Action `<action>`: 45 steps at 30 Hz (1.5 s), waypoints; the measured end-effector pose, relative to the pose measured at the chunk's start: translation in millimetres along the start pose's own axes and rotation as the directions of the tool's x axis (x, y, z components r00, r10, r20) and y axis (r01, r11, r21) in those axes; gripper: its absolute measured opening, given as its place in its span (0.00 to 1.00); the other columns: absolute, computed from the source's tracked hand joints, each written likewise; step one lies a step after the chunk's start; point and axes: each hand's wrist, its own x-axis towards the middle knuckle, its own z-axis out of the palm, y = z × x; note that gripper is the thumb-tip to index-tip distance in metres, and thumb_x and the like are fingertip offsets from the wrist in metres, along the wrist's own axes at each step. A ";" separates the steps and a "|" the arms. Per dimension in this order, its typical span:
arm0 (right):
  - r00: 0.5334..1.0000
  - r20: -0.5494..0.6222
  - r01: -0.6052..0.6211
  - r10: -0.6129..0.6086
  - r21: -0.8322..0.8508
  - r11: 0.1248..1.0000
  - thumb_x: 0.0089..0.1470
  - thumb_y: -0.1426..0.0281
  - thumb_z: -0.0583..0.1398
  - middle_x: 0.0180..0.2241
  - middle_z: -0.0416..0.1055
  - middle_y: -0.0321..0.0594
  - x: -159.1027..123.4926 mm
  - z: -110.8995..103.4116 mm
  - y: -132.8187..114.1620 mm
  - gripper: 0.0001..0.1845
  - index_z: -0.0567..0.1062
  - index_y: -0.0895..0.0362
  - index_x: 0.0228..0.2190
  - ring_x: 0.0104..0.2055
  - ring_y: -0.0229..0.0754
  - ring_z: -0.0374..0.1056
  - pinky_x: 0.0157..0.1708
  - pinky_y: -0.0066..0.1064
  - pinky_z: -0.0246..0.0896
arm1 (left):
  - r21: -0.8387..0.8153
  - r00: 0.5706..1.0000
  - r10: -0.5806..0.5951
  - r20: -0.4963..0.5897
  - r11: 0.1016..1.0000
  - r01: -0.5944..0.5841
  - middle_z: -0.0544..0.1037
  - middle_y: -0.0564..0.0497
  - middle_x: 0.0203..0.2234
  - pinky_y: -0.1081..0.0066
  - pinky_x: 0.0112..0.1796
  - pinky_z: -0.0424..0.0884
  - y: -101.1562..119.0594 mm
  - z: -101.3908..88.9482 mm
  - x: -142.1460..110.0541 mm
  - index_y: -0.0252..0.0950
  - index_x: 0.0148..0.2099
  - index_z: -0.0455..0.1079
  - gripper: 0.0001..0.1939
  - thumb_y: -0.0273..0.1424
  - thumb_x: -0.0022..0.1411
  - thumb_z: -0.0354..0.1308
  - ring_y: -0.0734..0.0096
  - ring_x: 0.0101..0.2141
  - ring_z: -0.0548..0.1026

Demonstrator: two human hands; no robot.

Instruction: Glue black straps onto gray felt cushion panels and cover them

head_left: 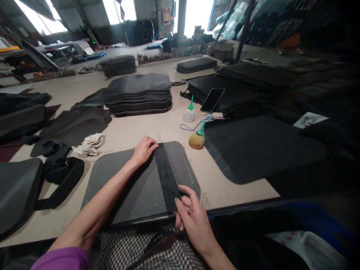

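Observation:
A dark grey rounded panel (126,198) lies flat at the table's front edge. Across it, from far edge to near edge, runs a black fabric strip (166,174). At the far edge my left hand (144,150) has its fingertips closed on the strip's far end. My right hand (194,219) is at the near edge, with thumb and curled fingers around the strip's near end; part of that grip is hidden. To the right of the panel stand a bottle of amber liquid (197,141) with a green nozzle and a clear, green-tipped bottle (189,114).
Behind the panel is a stack of dark panels (137,95). A phone (213,100) and a blue cord (194,126) lie near the bottles. Crumpled white gloves (89,144) and a coiled black strap (66,180) lie left; a large black sheet (261,146) covers the right.

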 end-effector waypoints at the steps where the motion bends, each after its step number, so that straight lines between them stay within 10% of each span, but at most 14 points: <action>1: 1.000 0.004 0.010 -0.010 -0.009 1.000 0.69 0.54 0.54 0.22 0.58 0.23 3.2 0.7 -1.0 0.24 0.61 0.53 0.59 0.19 0.33 0.65 0.24 0.26 0.68 | 0.061 1.000 0.016 0.001 0.998 -0.016 0.75 0.47 0.37 0.63 0.46 0.68 -0.1 2.8 2.6 0.39 0.39 0.76 0.05 0.32 0.66 0.60 0.61 0.43 0.72; 19: 0.999 0.011 0.039 -0.037 -0.186 0.982 0.66 0.59 0.56 0.22 0.70 0.26 11.5 0.2 1.3 0.17 0.62 0.52 0.51 0.17 0.35 0.65 0.18 0.25 0.59 | 0.305 0.994 0.099 0.053 0.946 -0.110 0.76 0.44 0.44 0.59 0.48 0.65 -1.4 15.6 5.0 0.38 0.49 0.74 0.09 0.32 0.68 0.58 0.54 0.49 0.69; 27: 0.996 0.011 0.088 -0.089 -0.278 0.956 0.64 0.62 0.57 0.21 0.68 0.26 10.3 2.9 1.8 0.15 0.62 0.54 0.48 0.20 0.37 0.68 0.23 0.26 0.58 | 0.370 0.992 0.076 0.099 0.923 -0.108 0.79 0.42 0.43 0.58 0.47 0.63 4.5 12.8 -10.0 0.38 0.49 0.76 0.18 0.32 0.75 0.44 0.53 0.49 0.68; 45: 0.991 0.010 0.125 -0.133 -0.427 0.896 0.62 0.64 0.56 0.19 0.61 0.24 9.8 6.9 3.6 0.14 0.64 0.55 0.48 0.21 0.37 0.64 0.26 0.27 0.55 | 0.359 0.993 0.079 0.086 0.927 -0.104 0.74 0.40 0.50 0.56 0.50 0.64 14.9 15.1 -37.9 0.38 0.56 0.72 0.19 0.41 0.74 0.49 0.50 0.52 0.66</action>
